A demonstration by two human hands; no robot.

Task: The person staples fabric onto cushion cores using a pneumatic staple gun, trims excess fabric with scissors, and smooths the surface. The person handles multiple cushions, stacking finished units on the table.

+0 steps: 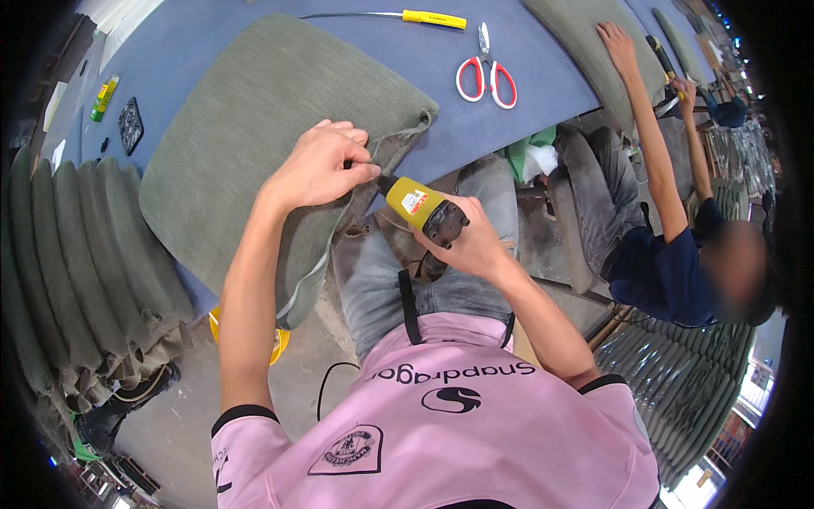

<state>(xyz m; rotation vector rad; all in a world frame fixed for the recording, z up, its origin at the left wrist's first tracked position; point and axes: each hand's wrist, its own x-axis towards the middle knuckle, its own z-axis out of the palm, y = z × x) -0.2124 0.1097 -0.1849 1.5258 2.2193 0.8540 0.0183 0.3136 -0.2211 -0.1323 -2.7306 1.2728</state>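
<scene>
A grey-green fabric-covered cushion lies on the blue table, its near edge overhanging toward my lap. My left hand rests on its right part, thumb and fingers closed on the loose cover edge. In my right hand is a yellow-and-black power tool, its exact kind not plain. The tool's dark nose points at the cover edge, close beside my left thumb. Whether the nose touches the fabric is hard to see. A strip of the cover hangs loose along the near side.
Red-and-white-handled scissors and a long thin tool with a yellow handle lie beyond the cushion. A dark phone-like object and a small green-yellow packet are far left. Stacked cushions stand left; a co-worker works at right.
</scene>
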